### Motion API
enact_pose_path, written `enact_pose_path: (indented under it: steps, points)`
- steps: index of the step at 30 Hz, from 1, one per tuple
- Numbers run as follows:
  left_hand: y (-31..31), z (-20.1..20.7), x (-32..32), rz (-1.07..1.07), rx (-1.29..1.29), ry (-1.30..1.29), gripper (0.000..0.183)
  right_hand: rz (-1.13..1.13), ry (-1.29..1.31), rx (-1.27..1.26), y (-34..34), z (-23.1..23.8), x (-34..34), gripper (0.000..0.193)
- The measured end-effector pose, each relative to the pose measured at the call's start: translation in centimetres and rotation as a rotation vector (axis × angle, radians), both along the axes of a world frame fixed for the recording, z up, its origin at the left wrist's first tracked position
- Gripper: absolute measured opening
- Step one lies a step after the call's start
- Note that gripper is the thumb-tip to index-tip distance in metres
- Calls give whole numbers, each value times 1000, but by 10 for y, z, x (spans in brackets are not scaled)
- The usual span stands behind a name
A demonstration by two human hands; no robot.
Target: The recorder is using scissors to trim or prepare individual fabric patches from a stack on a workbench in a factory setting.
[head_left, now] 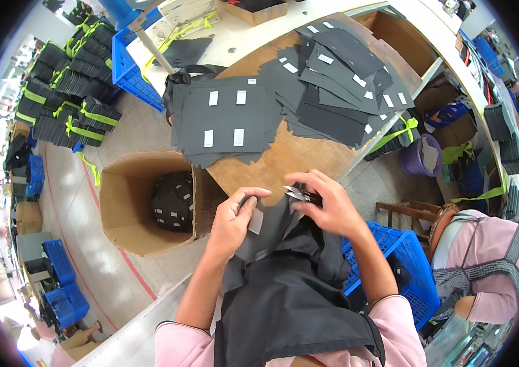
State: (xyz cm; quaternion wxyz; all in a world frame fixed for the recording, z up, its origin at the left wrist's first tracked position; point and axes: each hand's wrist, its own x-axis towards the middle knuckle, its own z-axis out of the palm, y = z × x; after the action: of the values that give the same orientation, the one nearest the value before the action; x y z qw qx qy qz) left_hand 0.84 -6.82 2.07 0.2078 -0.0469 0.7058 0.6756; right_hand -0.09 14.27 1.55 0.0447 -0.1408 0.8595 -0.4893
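Note:
My left hand (pixel 233 215) pinches the edge of a dark grey fabric piece (pixel 272 227), and a pale label (pixel 256 222) shows beside the thumb. Held in my right hand (pixel 331 205) are small thread snips (pixel 296 193), their metal blades pointing left toward the fabric. Both hands are over my black apron (pixel 299 300), at the near edge of the wooden table (pixel 290 160). On that table lies a stack of dark grey panels (pixel 226 116) with white labels. A looser, fanned pile of similar panels (pixel 339 73) spreads farther right.
Left of the table stands an open cardboard box (pixel 122 205) with dark labelled pieces inside. A blue crate (pixel 403 269) is by my right arm; a purple bin (pixel 419 156) stands beyond. Tied dark bundles (pixel 67 92) fill the far left. Another person (pixel 492 263) is close on the right.

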Motion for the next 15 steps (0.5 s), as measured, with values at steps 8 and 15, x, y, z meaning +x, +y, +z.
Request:
enact_pose_path:
  steps: [8,15]
  points:
    - [9,9,-1,-266,54,-12,29,61,-381,-396,1,-13,5,21]
    - [6,-6,0,13,219,-251,16,-364,239,-43,-7,-23,42,35]
